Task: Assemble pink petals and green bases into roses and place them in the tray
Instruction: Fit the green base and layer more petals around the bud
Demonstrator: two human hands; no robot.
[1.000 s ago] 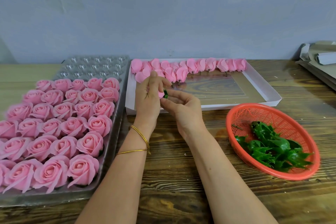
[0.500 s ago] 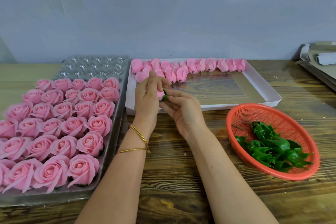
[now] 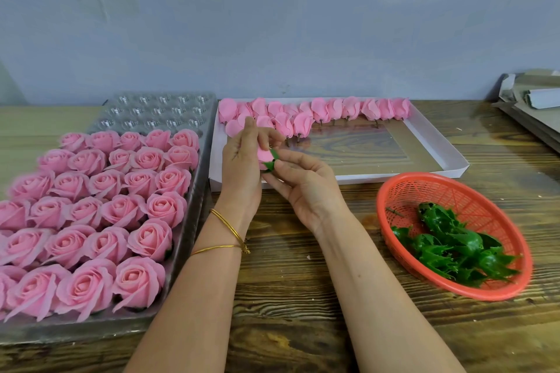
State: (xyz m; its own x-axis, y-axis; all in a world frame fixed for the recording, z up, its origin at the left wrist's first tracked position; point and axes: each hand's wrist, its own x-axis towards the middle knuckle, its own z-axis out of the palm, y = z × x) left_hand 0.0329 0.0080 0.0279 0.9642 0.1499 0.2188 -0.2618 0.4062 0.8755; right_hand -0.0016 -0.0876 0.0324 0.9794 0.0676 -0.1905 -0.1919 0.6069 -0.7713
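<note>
We are cradling a pink petal bud (image 3: pixel 264 155) in the curled fingers of our left hand (image 3: pixel 241 169) while our right hand (image 3: pixel 307 189) is pinching a green base (image 3: pixel 270 164) against its stem end, above the middle of the table (image 3: pixel 288 266), with the tray (image 3: pixel 151 113) of finished roses (image 3: pixel 100 209) lying along the table's left edge. We are judging the bud light, soft and easily creased, so it is best taken loosely round its outside, the stiffer base taking the pinch at its cup. We are finding no readable writing or label anywhere.
</note>
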